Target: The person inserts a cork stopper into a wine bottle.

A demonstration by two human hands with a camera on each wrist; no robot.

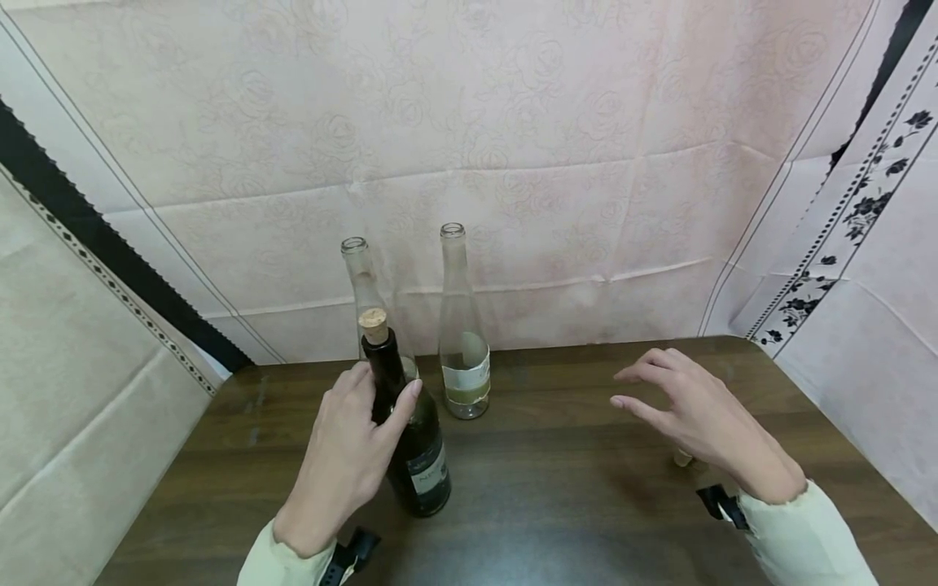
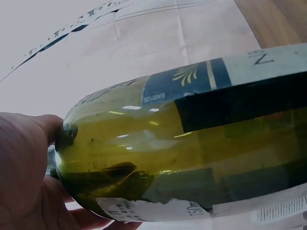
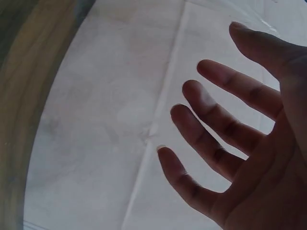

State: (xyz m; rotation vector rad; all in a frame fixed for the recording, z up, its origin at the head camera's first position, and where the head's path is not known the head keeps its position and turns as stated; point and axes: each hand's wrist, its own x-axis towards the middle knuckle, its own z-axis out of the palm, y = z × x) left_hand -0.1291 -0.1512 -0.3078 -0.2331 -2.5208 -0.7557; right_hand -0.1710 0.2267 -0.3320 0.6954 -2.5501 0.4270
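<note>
My left hand (image 1: 343, 449) grips a dark green wine bottle (image 1: 419, 443) around its shoulder and lower neck, with the thumb on the near side. A cork (image 1: 374, 325) sits in the bottle's mouth, partly sticking out. In the left wrist view the wine bottle (image 2: 144, 139) shows yellow-green glass with a blue-and-white label and a torn paper label. Over the right part of the table hovers my right hand (image 1: 689, 407), fingers spread loosely and holding nothing. Beneath its wrist a small cork (image 1: 683, 458) shows on the table, partly hidden by the hand.
Two clear glass bottles stand near the table's back edge: a labelled bottle (image 1: 466, 366) and another clear bottle (image 1: 361, 273) partly hidden behind the green one. The brown wooden table (image 1: 542, 488) ends against a pale patterned cloth (image 1: 513, 163) hung behind and at the sides.
</note>
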